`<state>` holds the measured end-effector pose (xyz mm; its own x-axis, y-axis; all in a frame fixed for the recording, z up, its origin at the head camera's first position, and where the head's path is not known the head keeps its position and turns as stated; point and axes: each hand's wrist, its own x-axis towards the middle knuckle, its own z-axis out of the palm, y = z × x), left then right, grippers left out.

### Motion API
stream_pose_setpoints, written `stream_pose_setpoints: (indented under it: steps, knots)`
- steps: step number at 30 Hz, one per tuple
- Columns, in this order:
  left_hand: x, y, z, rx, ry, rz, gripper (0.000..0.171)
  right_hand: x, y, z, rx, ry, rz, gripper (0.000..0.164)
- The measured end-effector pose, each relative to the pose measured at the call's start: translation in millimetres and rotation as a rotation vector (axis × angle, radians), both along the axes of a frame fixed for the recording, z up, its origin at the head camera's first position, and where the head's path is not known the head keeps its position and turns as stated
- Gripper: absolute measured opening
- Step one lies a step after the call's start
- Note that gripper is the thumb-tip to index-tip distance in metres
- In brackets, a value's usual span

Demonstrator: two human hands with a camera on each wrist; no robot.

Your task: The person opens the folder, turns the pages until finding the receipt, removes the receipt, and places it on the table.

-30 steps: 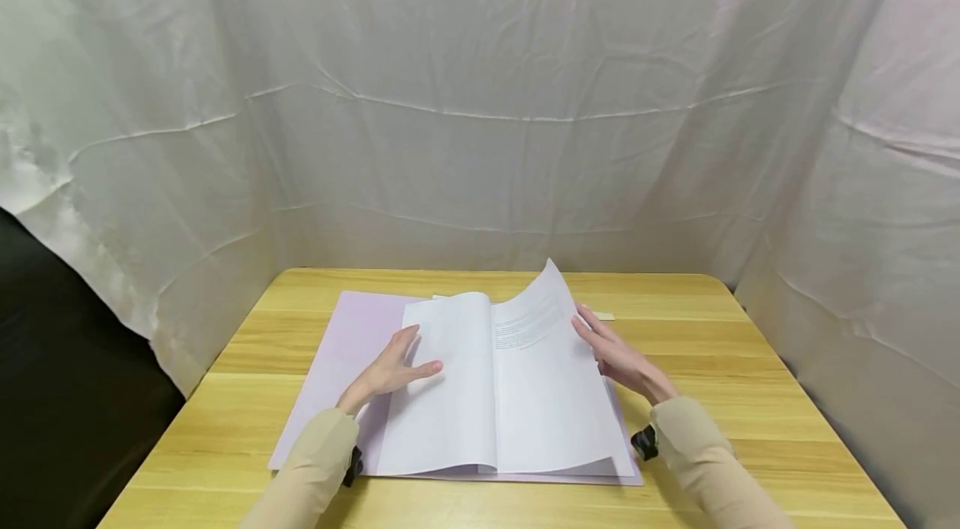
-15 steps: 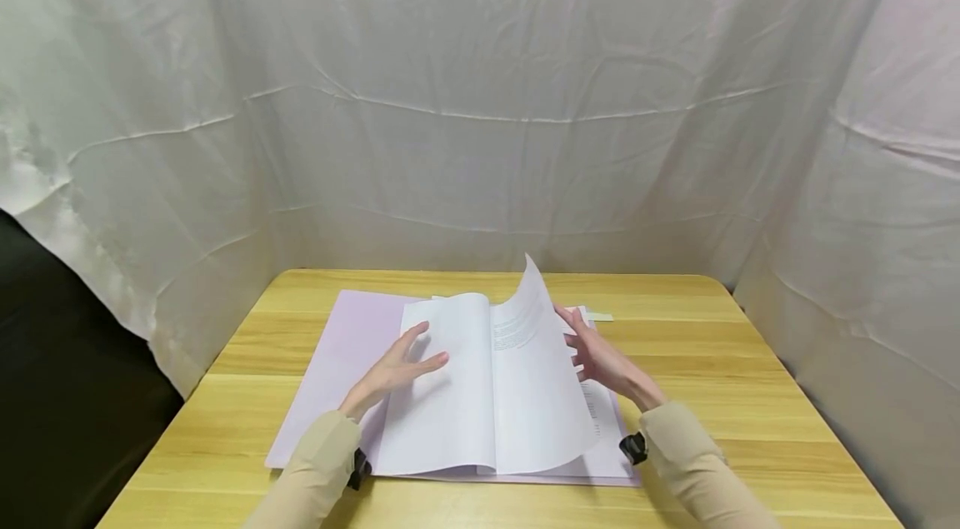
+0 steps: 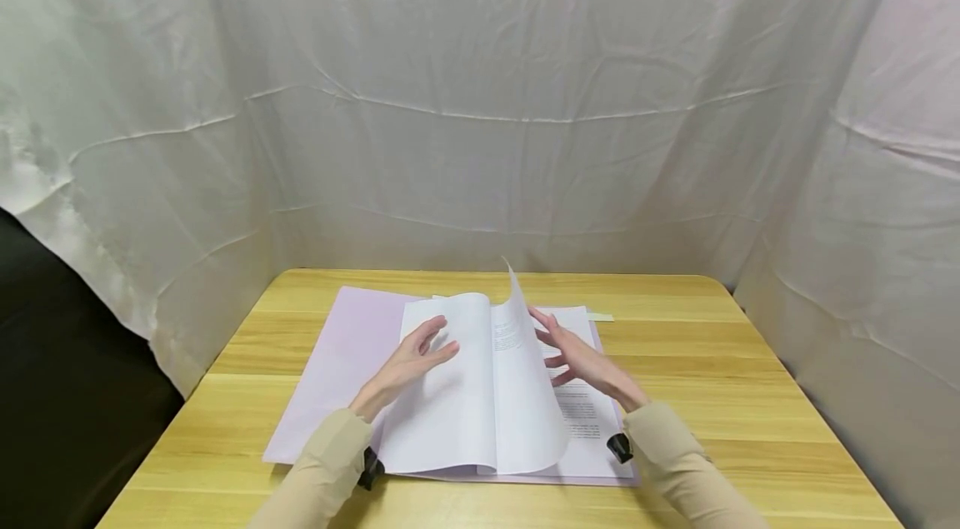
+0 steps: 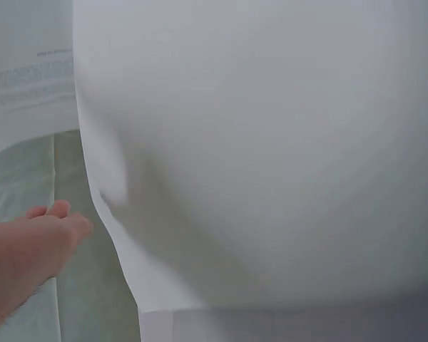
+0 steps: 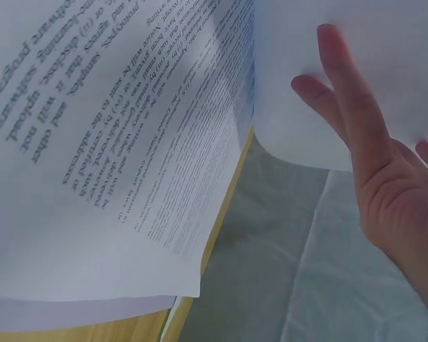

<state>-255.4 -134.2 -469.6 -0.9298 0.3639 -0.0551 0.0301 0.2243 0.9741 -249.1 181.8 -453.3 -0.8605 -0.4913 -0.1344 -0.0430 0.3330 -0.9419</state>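
Has raised page [image 3: 523, 400], lengthwise front to back, just left of nearer right hand [image 3: 585, 362]; holds nothing in that spread grip or relaxed left hand [image 3: 409, 364].

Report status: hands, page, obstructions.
Right hand at underside of raised page, fingers spread, contact unclear. Left hand over left-side page, holding nothing. Raised page curled, free edge up. No obstruction seen.
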Motion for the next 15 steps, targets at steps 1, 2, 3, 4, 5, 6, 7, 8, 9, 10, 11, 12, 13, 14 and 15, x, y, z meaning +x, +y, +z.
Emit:
stream_pose_setpoints:
  steps: [1, 2, 3, 4, 5, 6, 7, 8, 9, 10, 11, 12, 13, 14, 15]
  knots:
    - [-0.7, 1.8, 0.1, 0.017, -0.004, -0.006, 0.08, 0.0, -1.8, 0.6, 0.0, 0.001, 0.005, 0.064]
    - [-1.2, 3.6, 0.4, 0.035, -0.01, -0.013, 0.079, -0.2, -3.4, 0.9, -0.003, 0.001, 0.014, 0.063]
    - [-1.4, 5.4, 0.6, 0.047, -0.011, -0.021, 0.078, -0.2, -5.0, 1.2, -0.009, 0.0, 0.027, 0.062]
    - [-1.9, 7.4, 0.8, 0.059, -0.015, -0.028, 0.077, -0.4, -6.3, 1.1, -0.011, 0.001, 0.036, 0.062]
    - [-2.3, 9.1, 0.6, 0.069, -0.017, -0.036, 0.076, -0.7, -7.6, 0.9, -0.019, 0.003, 0.049, 0.061]
    - [-2.6, 10.9, 0.9, 0.082, -0.02, -0.045, 0.075, -0.7, -8.8, 0.8, -0.026, 0.001, 0.056, 0.06]
    - [-2.6, 12.3, 1.3, 0.095, -0.021, -0.057, 0.073, -0.8, -9.6, 0.4, -0.031, 0.003, 0.067, 0.059]
    - [-2.8, 13.8, 1.6, 0.108, -0.022, -0.068, 0.072, -0.8, -10.6, 0.0, -0.037, 0.003, 0.077, 0.059]
    - [-3.1, 15.1, 1.8, 0.118, -0.019, -0.078, 0.071, -0.7, -11.5, -0.3, -0.04, 0.004, 0.084, 0.058]
    - [-3.5, 16.5, 1.9, 0.126, -0.02, -0.085, 0.07, -0.8, -12.3, -0.8, -0.042, 0.007, 0.09, 0.059]
    - [-3.7, 17.8, 2.3, 0.134, -0.02, -0.091, 0.069, -0.6, -13.2, -0.9, -0.044, 0.009, 0.098, 0.058]
    - [-4.2, 19.1, 2.6, 0.138, -0.02, -0.095, 0.069, -0.5, -13.7, -1.2, -0.041, 0.012, 0.105, 0.059]
    - [-4.6, 20.3, 2.7, 0.138, -0.019, -0.096, 0.068, -0.4, -14.4, -1.3, -0.039, 0.017, 0.113, 0.059]
    - [-5.0, 21.7, 2.5, 0.143, -0.018, -0.099, 0.068, -0.4, -15.2, -1.6, -0.036, 0.02, 0.118, 0.06]
    - [-5.4, 23.0, 2.6, 0.15, -0.023, -0.101, 0.068, -0.5, -15.8, -2.0, -0.03, 0.025, 0.122, 0.06]
